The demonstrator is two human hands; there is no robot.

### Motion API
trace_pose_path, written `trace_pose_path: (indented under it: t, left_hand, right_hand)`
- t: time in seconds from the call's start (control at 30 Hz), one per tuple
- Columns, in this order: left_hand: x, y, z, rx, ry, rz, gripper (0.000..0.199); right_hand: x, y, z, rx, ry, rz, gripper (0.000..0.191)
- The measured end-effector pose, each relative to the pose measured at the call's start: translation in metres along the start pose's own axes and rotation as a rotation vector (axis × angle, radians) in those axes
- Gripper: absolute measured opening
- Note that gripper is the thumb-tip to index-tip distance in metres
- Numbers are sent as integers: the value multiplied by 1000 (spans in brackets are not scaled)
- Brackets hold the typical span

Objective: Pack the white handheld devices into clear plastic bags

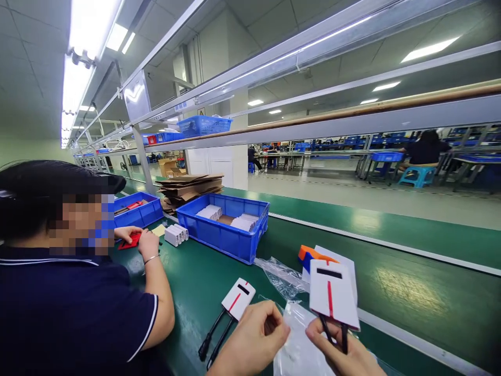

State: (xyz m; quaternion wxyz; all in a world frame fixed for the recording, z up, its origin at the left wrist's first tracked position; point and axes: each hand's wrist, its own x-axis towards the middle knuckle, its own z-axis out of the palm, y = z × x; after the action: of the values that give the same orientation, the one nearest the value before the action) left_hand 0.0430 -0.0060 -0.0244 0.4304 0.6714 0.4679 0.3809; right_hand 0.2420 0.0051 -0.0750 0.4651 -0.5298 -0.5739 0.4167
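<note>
My right hand [348, 351] grips a flat white device [332, 292] by its two black cables. The device stands upright, its dark window and red stripe facing me. To the left, my left hand [254, 337] is closed in a pinch; whatever is between its fingertips, if anything, is too small to make out. A second white device [238, 298] of the same kind lies on the green bench just beyond my left hand, its cables toward me. Below and between my hands is a clear plastic bag [295, 334].
A blue bin [223, 237] holds white parts. Beside it stand white casings [176, 235] and stacked cardboard [190, 189]. An orange and blue tool [313, 256] lies behind the held device. At left, a co-worker [78, 303] handles a red part [130, 241]. A shelf [313, 126] spans above.
</note>
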Motion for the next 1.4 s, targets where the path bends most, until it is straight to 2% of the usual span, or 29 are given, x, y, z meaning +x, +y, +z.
trace_pose_path:
  t: [0.07, 0.13, 0.33, 0.5, 0.57, 0.67, 0.73, 0.83, 0.9, 0.97, 1.07, 1.13, 1.23, 1.33, 1.4]
  left_hand:
    - [-1, 3, -2, 66, 27, 12, 10]
    - [-3, 7, -3, 127, 14, 20, 11]
    - [-2, 16, 3, 345, -67, 128, 22]
    - [-2, 10, 9, 398, -79, 150, 21]
    - [-3, 6, 14, 402, -98, 185, 17]
    - [-6, 0, 20, 448, -108, 242, 11]
    - [-9, -4, 21, 471, -84, 267, 10]
    - [-13, -6, 12, 367, -76, 300, 16]
    - [-12, -4, 3, 223, -45, 304, 20]
    - [-9, -2, -6, 98, -34, 288, 26]
    - [-1, -3, -12, -54, -196, 232, 42]
    - [4, -5, -11, -152, -277, 155, 37]
    - [7, -8, -8, -227, -231, 56, 26]
    - [7, -6, -5, -216, -198, 25, 16]
    - [7, -3, -4, -202, -184, 14, 11]
  right_hand:
    - [0, -3, -2, -22, 85, -13, 42]
    - [-2, -8, -3, -15, 109, 7, 37]
    - [-14, -28, 2, 12, -135, 62, 41]
    - [-12, -19, 10, -15, -32, 20, 34]
    - [-8, -13, 11, 35, -69, 0, 31]
    - [-2, -7, 2, 113, -212, 4, 32]
    - [1, -5, -9, 59, -189, 36, 37]
    - [0, -4, -24, -35, -45, 52, 41]
    - [-3, -6, -27, -4, -14, 40, 39]
    - [-6, -8, -27, 33, -83, 28, 36]
    - [-8, -14, -25, 26, -259, 20, 37]
    - [-8, -18, -25, 11, -312, 14, 38]
    - [-11, -26, -26, -1, -259, 39, 41]
    - [-19, -37, -22, 4, -134, 68, 40]
    - [-23, -44, -18, 7, -129, 72, 39]
